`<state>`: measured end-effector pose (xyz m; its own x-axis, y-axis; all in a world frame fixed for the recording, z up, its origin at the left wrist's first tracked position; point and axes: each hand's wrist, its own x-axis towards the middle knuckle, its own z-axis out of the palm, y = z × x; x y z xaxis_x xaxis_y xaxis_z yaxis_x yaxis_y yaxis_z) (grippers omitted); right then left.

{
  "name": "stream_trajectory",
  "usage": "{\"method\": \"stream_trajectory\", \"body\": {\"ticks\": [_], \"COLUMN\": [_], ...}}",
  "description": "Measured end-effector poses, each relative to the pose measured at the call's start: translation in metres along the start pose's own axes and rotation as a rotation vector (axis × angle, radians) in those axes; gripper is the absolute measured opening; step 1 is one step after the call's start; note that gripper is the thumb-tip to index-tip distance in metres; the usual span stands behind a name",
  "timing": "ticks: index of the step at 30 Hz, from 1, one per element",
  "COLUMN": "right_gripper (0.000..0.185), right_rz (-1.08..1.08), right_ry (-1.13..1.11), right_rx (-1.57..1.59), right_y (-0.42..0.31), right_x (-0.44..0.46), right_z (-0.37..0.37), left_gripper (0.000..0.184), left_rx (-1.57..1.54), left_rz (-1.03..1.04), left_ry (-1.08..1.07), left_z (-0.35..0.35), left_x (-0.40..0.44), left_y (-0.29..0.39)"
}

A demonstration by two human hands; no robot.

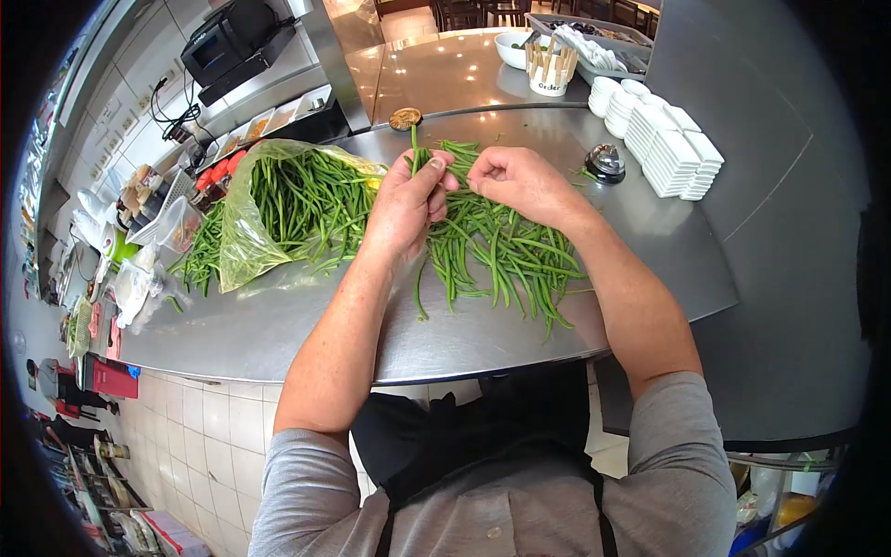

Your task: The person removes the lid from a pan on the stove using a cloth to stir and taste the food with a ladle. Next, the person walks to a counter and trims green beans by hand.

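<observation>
Over the steel counter (232, 334), the left hand (411, 206) grips green beans (414, 139), the right hand (522, 182) (hold unclear) curled beside it

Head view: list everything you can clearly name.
green beans: many, green, in bag and on counter
plastic bag: one, translucent yellow, counter's left
counter: one, silver-grey, under beans
call bell: one, silver-black, right of beans
dishes: many, white, stacked near bell
cup of sticks: one, white, top of view
bowl: one, white, left of cup
machine: one, black, upper left
apron: one, black, worn
left hand: one, bare, holding beans
right hand: one, bare, over beans
</observation>
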<state>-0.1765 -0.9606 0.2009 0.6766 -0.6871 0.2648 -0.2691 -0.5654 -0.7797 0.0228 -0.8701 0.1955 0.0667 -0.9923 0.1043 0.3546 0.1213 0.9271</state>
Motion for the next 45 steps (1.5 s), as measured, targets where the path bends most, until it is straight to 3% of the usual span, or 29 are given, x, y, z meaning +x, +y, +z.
{"method": "stream_trajectory", "body": {"ticks": [4, 7, 11, 14, 15, 18, 22, 26, 35, 41, 45], "right_gripper": [0.019, 0.019, 0.023, 0.019, 0.015, 0.014, 0.021, 0.022, 0.02, 0.018, 0.016], "right_rz": [0.075, 0.27, -0.091, -0.078, -0.091, -0.036, -0.069, -0.064, -0.088, -0.126, 0.11], "right_ry": [0.083, 0.271, 0.166, 0.086, 0.116, 0.093, 0.142, 0.157, 0.117, 0.154, 0.082], "right_rx": [0.098, 0.402, -0.312, -0.519, -0.512, -0.463, -0.252, -0.147, -0.153, -0.399, 0.022], "right_y": [0.006, 0.02, 0.028, 0.033, 0.032, 0.029, 0.011, -0.005, -0.006, -0.01, -0.007], "right_x": [0.004, 0.018, 0.002, 0.001, 0.004, 0.005, -0.001, -0.001, -0.004, -0.008, -0.001], "right_z": [0.003, 0.003, 0.005, 0.016, 0.018, 0.014, 0.007, 0.007, 0.006, 0.002, 0.005], "left_gripper": [0.014, 0.014, 0.013, 0.014, 0.013, 0.014, 0.021, 0.024, 0.019, 0.023, 0.026], "left_rx": [0.02, 0.037, 0.275, 0.402, 0.545, 1.001, 1.037, 1.243, 1.18, 1.193, 1.101], "left_rz": [-0.012, 0.008, 0.175, 0.204, 0.105, 0.278, 0.371, 0.322, 0.373, 0.41, 0.472], "left_ry": [-0.059, -0.046, 0.046, 0.06, 0.122, 0.086, -0.011, 0.056, 0.086, 0.082, 0.051], "left_z": [-0.002, -0.004, -0.012, -0.02, -0.016, -0.004, -0.001, 0.003, -0.001, 0.002, 0.005], "left_x": [0.002, 0.004, 0.013, 0.017, 0.014, 0.002, -0.003, -0.005, -0.003, -0.005, -0.005], "left_y": [-0.004, -0.009, -0.014, -0.025, -0.02, -0.016, -0.02, -0.016, -0.018, -0.019, -0.017]}}
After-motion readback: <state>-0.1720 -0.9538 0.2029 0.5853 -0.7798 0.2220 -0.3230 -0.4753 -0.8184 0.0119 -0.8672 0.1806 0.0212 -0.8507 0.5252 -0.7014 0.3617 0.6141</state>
